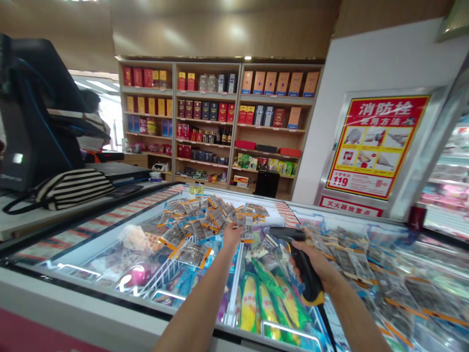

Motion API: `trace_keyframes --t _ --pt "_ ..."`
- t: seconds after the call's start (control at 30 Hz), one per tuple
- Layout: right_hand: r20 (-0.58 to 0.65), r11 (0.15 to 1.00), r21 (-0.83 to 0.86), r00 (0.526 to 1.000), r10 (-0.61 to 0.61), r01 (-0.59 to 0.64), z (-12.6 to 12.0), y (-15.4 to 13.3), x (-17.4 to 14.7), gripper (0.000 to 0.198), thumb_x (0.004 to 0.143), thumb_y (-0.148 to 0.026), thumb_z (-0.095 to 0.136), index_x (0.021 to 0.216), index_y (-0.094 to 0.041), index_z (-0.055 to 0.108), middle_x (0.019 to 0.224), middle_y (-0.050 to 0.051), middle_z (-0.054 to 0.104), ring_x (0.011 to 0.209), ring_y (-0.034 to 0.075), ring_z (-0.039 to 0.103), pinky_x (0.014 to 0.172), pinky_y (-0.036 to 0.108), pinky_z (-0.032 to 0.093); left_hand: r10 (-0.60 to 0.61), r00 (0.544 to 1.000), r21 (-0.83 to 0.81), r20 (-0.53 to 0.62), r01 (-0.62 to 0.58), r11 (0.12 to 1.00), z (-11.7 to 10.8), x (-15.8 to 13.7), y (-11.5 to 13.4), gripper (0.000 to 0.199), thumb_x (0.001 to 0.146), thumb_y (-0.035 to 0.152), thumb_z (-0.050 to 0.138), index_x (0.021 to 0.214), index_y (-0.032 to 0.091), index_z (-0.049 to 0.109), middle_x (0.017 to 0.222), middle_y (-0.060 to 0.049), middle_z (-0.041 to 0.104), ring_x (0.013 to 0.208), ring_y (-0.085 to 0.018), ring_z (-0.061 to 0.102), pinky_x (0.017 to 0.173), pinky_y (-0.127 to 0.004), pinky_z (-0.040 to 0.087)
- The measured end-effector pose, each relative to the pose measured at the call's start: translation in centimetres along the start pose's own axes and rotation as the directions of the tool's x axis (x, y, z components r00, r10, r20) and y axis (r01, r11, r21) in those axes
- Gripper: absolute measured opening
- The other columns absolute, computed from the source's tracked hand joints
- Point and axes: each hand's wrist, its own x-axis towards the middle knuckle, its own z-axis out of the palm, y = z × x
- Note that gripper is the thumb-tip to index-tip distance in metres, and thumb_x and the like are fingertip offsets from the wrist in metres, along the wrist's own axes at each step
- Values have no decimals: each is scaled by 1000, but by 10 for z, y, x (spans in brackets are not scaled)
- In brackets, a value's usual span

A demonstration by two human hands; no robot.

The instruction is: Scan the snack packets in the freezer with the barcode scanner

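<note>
Near the middle of the head view my left hand [231, 236] is closed on the edge of a small flat packet [247, 228] with orange and blue ends. My right hand [322, 268] grips a black-and-yellow barcode scanner [308, 276]; its head faces left toward the packet, and its cord hangs down. Beyond my left hand, many similar packets [205, 217] lie heaped on the glass top of a chest freezer [120, 222]. More packets [351, 252] are spread to the right of the scanner. Print on the packets is too small to read.
Under the glass are wire baskets and yellow corn packs [249, 300]. At the left, a counter holds a black checkout terminal [36, 117] and a striped pouch [75, 188]. Behind stand shelves of boxes [210, 111]. A person [95, 122] is at the far left, and a red poster [377, 146] hangs right.
</note>
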Motion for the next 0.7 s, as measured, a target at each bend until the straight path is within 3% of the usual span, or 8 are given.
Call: trace_keyframes --t 0.07,0.3,0.5,0.7 --pt "11 1000 10 1000 6 -6 1 -1 -2 23 73 -38 48 68 -15 50 47 -2 53 34 9 47 30 21 39 -33 999 -127 -10 31 991 3 1 0 22 65 14 55 86 14 57 70 -3 61 59 -11 56 52 -20 40" --pt "73 1000 14 997 -7 6 5 -3 -8 20 72 -36 48 73 -16 50 48 -2 54 34 9 48 30 19 38 -33 999 -298 -29 23 954 9 6 2 22 62 12 55 84 13 55 59 3 54 48 -8 50 48 -18 38" --pt "94 1000 9 995 -19 19 3 -3 -9 19 73 -36 47 72 -17 49 46 -3 53 32 8 46 29 19 37 -26 998 -279 -61 8 960 9 0 10 17 60 12 55 76 15 57 56 2 55 49 -9 51 46 -17 37" --pt "66 999 -48 998 -20 23 2 -2 -7 22 72 -38 49 66 -16 49 46 -2 54 32 9 47 29 19 37 -20 998 -234 -67 4 972 9 2 18 18 62 10 53 80 15 56 62 0 58 54 -10 54 51 -19 40"
